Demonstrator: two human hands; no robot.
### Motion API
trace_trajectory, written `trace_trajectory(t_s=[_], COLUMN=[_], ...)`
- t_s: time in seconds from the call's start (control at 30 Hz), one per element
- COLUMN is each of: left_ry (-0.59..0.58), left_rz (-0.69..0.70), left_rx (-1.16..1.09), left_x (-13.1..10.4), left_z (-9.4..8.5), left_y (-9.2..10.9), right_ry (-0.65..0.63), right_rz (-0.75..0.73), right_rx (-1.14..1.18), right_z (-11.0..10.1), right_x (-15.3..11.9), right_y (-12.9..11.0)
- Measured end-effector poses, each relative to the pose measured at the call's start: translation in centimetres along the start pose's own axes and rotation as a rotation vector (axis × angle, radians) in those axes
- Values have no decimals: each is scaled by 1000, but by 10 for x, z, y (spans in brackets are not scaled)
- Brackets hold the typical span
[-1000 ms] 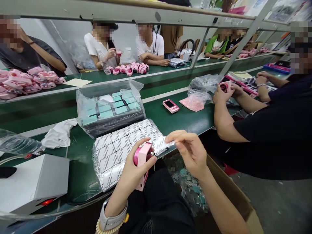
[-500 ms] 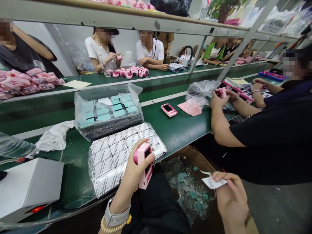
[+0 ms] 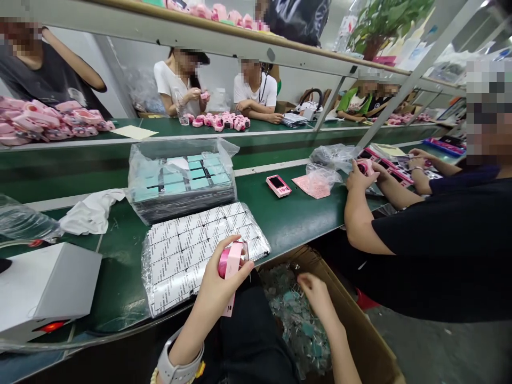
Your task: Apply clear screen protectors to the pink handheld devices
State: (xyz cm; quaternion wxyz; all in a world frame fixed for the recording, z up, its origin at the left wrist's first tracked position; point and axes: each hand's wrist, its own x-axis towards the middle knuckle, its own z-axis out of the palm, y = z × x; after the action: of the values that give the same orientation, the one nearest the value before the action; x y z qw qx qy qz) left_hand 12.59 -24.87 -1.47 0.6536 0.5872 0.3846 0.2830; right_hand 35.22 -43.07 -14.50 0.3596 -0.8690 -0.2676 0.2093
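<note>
My left hand [image 3: 218, 280] is closed around a pink toy camera [image 3: 233, 261], held on edge above my lap, with its round lens part toward my palm. My right hand [image 3: 318, 296] hangs over a cardboard box [image 3: 348, 298] of clear and teal film scraps [image 3: 306, 333]. Its fingers are loosely bent and apart, and no label shows in them. A small clear piece [image 3: 294, 266] lies just beyond those fingertips. Close behind my left hand, a stack of printed white label sheets [image 3: 188, 240] rests on the green bench. Another pink camera [image 3: 279, 185] lies farther back, screen up.
A clear bag of teal-topped pieces [image 3: 182, 186] stands behind the sheets. White cloth [image 3: 92, 210], a bottle [image 3: 28, 218] and a grey-white device [image 3: 52, 282] sit left. A bag of pink parts [image 3: 316, 184] lies right, near a co-worker's hands [image 3: 360, 176] holding a pink camera.
My right hand has moved left and inward over the scrap box, and the white label it held no longer shows. My left hand has turned the camera so that its screen faces away.
</note>
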Motion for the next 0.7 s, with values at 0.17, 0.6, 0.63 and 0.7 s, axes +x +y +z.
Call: trace_trajectory(t_s=[0.17, 0.6, 0.63, 0.7], left_ry=[68, 277, 274, 284], left_rz=[84, 230, 224, 215], left_rx=[122, 189, 173, 110], left_x=[-3, -19, -20, -21], left_z=[-5, -42, -43, -44], left_y=[-19, -23, -22, -20], right_ry=[115, 56, 54, 73], right_rz=[-427, -897, -905, -919], right_rx=[125, -205, -214, -214], right_z=[-10, 29, 30, 29], right_x=[-10, -47, -49, -53], right_y=[-151, -249, -250, -254])
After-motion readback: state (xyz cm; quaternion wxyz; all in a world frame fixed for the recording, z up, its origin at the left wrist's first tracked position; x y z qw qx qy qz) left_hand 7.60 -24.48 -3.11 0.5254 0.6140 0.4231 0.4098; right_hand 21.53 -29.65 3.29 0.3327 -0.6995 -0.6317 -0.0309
